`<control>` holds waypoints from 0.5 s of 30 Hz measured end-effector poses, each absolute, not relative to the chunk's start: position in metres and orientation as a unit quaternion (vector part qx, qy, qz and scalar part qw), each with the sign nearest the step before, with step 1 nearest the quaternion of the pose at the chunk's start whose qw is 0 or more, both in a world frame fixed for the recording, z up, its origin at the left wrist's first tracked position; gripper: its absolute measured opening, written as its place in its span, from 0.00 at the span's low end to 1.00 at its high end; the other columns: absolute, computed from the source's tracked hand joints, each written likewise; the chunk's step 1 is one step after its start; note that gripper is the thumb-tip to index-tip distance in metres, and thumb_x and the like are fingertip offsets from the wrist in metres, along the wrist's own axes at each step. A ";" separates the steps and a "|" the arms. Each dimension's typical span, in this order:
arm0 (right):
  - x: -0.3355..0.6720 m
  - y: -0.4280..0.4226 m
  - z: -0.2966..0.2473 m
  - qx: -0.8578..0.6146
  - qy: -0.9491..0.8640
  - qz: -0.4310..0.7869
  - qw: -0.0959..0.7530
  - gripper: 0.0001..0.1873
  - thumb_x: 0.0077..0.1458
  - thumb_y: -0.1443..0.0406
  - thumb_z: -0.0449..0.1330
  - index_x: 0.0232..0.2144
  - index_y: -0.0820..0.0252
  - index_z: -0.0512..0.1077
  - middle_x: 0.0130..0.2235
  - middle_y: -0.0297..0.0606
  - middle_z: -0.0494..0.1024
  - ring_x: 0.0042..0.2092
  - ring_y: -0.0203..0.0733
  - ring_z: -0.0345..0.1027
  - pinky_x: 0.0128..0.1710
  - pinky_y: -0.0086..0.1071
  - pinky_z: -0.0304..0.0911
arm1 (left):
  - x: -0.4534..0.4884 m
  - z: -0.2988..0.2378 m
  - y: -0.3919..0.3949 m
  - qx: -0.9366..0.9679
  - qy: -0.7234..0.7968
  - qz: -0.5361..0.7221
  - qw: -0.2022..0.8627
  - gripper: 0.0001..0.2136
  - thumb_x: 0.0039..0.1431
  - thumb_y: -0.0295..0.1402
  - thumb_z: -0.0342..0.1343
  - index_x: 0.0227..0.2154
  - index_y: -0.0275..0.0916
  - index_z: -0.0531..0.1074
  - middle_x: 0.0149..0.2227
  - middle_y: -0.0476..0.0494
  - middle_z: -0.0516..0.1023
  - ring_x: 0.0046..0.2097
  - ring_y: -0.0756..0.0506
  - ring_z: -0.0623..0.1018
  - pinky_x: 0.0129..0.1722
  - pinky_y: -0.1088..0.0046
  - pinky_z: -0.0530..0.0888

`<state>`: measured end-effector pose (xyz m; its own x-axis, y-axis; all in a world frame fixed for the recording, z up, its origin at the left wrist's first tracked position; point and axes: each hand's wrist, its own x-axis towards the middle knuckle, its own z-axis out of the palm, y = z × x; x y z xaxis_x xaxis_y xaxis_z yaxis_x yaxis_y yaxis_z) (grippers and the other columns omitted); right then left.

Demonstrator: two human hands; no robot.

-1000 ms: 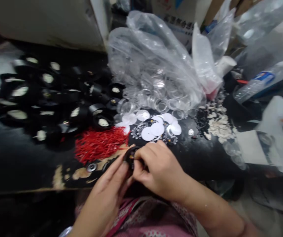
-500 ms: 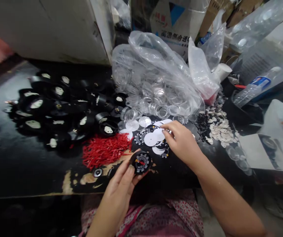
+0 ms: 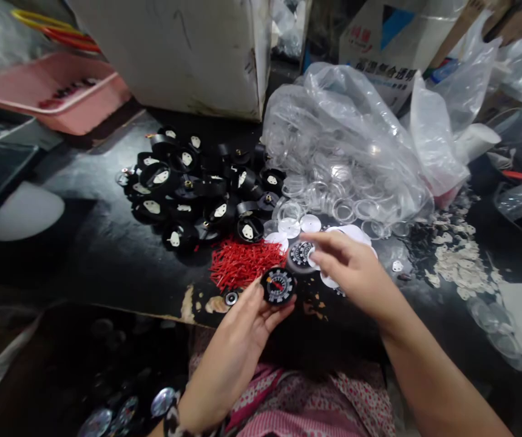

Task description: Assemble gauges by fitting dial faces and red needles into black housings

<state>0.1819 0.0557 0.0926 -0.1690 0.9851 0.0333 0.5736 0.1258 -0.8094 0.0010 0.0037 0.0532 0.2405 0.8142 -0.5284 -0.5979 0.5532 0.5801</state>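
My left hand (image 3: 243,331) grips a small round black gauge (image 3: 278,285) by its lower edge; its dial with white marks and a red needle faces up. My right hand (image 3: 349,270) is over a cluster of white round discs and printed dial faces (image 3: 301,252), fingers pinched on one white disc (image 3: 313,257). A heap of red needles (image 3: 243,264) lies just left of the gauge. Behind it sits a pile of black gauge housings (image 3: 197,194).
A clear plastic bag of transparent lens covers (image 3: 343,164) lies behind the discs. White scraps (image 3: 456,261) litter the right side. A pink tray (image 3: 47,91) and a white carton (image 3: 183,54) stand at the back. The table's front edge is worn, with a small metal ring (image 3: 230,298).
My right hand left the gauge and reached to the discs, then pinched one. My left hand keeps holding the gauge. The camera has swung left, bringing the pink tray into view.
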 end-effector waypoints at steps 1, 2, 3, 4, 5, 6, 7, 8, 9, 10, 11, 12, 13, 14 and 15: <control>0.177 0.045 0.093 -0.546 -0.696 0.352 0.305 0.16 0.61 0.67 0.57 0.51 0.55 0.73 0.39 0.37 0.73 0.41 0.39 0.69 0.44 0.37 0.66 | 0.002 0.054 0.006 0.131 0.408 0.450 0.783 0.15 0.62 0.43 0.56 0.45 0.41 0.78 0.49 0.40 0.80 0.50 0.41 0.79 0.52 0.62 0.77; 0.172 0.035 0.093 -0.536 -0.708 0.346 0.303 0.17 0.61 0.68 0.56 0.52 0.53 0.73 0.40 0.38 0.72 0.42 0.39 0.68 0.45 0.38 0.66 | 0.003 0.053 0.007 0.138 0.406 0.446 0.786 0.14 0.62 0.43 0.56 0.44 0.41 0.78 0.48 0.41 0.81 0.50 0.41 0.79 0.52 0.64 0.76; 0.167 0.028 0.092 -0.534 -0.719 0.330 0.299 0.18 0.62 0.68 0.56 0.53 0.52 0.72 0.42 0.39 0.71 0.43 0.40 0.68 0.46 0.39 0.66 | 0.004 0.052 0.008 0.151 0.407 0.443 0.785 0.14 0.61 0.42 0.57 0.45 0.42 0.78 0.49 0.42 0.80 0.51 0.42 0.79 0.52 0.65 0.76; 0.163 0.022 0.090 -0.537 -0.728 0.309 0.295 0.19 0.62 0.68 0.56 0.54 0.51 0.72 0.45 0.40 0.70 0.44 0.41 0.67 0.46 0.39 0.67 | 0.004 0.049 0.008 0.170 0.411 0.440 0.780 0.14 0.60 0.42 0.59 0.46 0.44 0.77 0.51 0.43 0.79 0.52 0.42 0.78 0.52 0.66 0.76; 0.159 0.018 0.089 -0.541 -0.732 0.294 0.290 0.19 0.62 0.67 0.56 0.54 0.50 0.71 0.47 0.41 0.69 0.44 0.41 0.67 0.46 0.40 0.67 | 0.004 0.047 0.008 0.194 0.417 0.439 0.772 0.15 0.59 0.40 0.60 0.48 0.46 0.77 0.53 0.45 0.78 0.54 0.41 0.77 0.52 0.66 0.76; 0.157 0.016 0.088 -0.544 -0.733 0.291 0.287 0.18 0.62 0.66 0.56 0.54 0.50 0.71 0.48 0.42 0.68 0.45 0.42 0.67 0.46 0.40 0.66 | 0.004 0.044 0.007 0.223 0.425 0.437 0.761 0.16 0.58 0.39 0.61 0.50 0.48 0.75 0.55 0.46 0.77 0.55 0.41 0.76 0.53 0.65 0.75; 0.156 0.016 0.087 -0.544 -0.730 0.297 0.286 0.17 0.63 0.65 0.55 0.53 0.51 0.72 0.49 0.41 0.69 0.45 0.42 0.67 0.47 0.39 0.66 | 0.003 0.042 0.006 0.258 0.434 0.433 0.747 0.17 0.58 0.38 0.61 0.51 0.49 0.75 0.56 0.47 0.76 0.57 0.41 0.75 0.54 0.65 0.75; 0.155 0.017 0.086 -0.547 -0.724 0.306 0.288 0.14 0.64 0.63 0.54 0.50 0.52 0.73 0.47 0.41 0.70 0.45 0.41 0.67 0.46 0.38 0.66 | 0.003 0.040 0.005 0.295 0.442 0.429 0.730 0.18 0.58 0.37 0.61 0.52 0.49 0.74 0.57 0.47 0.75 0.58 0.41 0.74 0.55 0.64 0.73; 0.155 0.018 0.086 -0.555 -0.715 0.311 0.288 0.12 0.65 0.60 0.53 0.46 0.54 0.74 0.44 0.40 0.71 0.44 0.41 0.68 0.44 0.37 0.65 | 0.003 0.039 0.003 0.332 0.451 0.425 0.711 0.18 0.58 0.37 0.61 0.52 0.49 0.74 0.58 0.47 0.75 0.59 0.41 0.73 0.57 0.64 0.72; 0.153 0.020 0.086 -0.568 -0.710 0.304 0.285 0.13 0.66 0.58 0.51 0.40 0.56 0.73 0.39 0.39 0.73 0.41 0.41 0.68 0.42 0.35 0.64 | 0.003 0.038 0.002 0.366 0.459 0.418 0.694 0.18 0.58 0.37 0.61 0.52 0.48 0.74 0.57 0.47 0.75 0.59 0.41 0.73 0.58 0.65 0.70; 0.151 0.021 0.085 -0.582 -0.709 0.285 0.278 0.16 0.67 0.56 0.49 0.34 0.57 0.71 0.34 0.37 0.72 0.37 0.40 0.67 0.39 0.34 0.61 | 0.003 0.039 0.001 0.394 0.464 0.409 0.680 0.18 0.58 0.37 0.61 0.52 0.48 0.74 0.57 0.47 0.75 0.59 0.41 0.73 0.59 0.65 0.70; 0.149 0.022 0.084 -0.595 -0.713 0.254 0.268 0.19 0.67 0.56 0.47 0.29 0.58 0.68 0.29 0.35 0.70 0.33 0.39 0.64 0.36 0.34 0.58 | 0.003 0.039 -0.001 0.416 0.464 0.400 0.672 0.18 0.58 0.37 0.61 0.52 0.47 0.74 0.57 0.47 0.76 0.58 0.41 0.74 0.58 0.66 0.70; 0.147 0.022 0.082 -0.604 -0.721 0.220 0.259 0.21 0.68 0.56 0.45 0.25 0.57 0.64 0.26 0.33 0.68 0.30 0.38 0.61 0.34 0.34 0.55 | 0.003 0.040 -0.002 0.433 0.463 0.391 0.667 0.17 0.58 0.37 0.60 0.51 0.47 0.74 0.56 0.47 0.77 0.57 0.41 0.75 0.57 0.66 0.71; 0.145 0.022 0.080 -0.605 -0.730 0.189 0.256 0.21 0.68 0.58 0.44 0.23 0.57 0.60 0.24 0.32 0.66 0.28 0.37 0.58 0.33 0.35 0.53 | 0.004 0.041 -0.003 0.447 0.462 0.383 0.664 0.17 0.59 0.37 0.60 0.51 0.47 0.74 0.55 0.47 0.77 0.56 0.41 0.76 0.56 0.66 0.72; 0.143 0.022 0.077 -0.602 -0.736 0.167 0.260 0.21 0.68 0.61 0.43 0.22 0.56 0.58 0.23 0.32 0.64 0.26 0.37 0.55 0.33 0.35 0.51 | 0.004 0.042 -0.004 0.460 0.462 0.376 0.658 0.17 0.59 0.38 0.59 0.52 0.47 0.74 0.54 0.47 0.78 0.55 0.41 0.76 0.55 0.66 0.72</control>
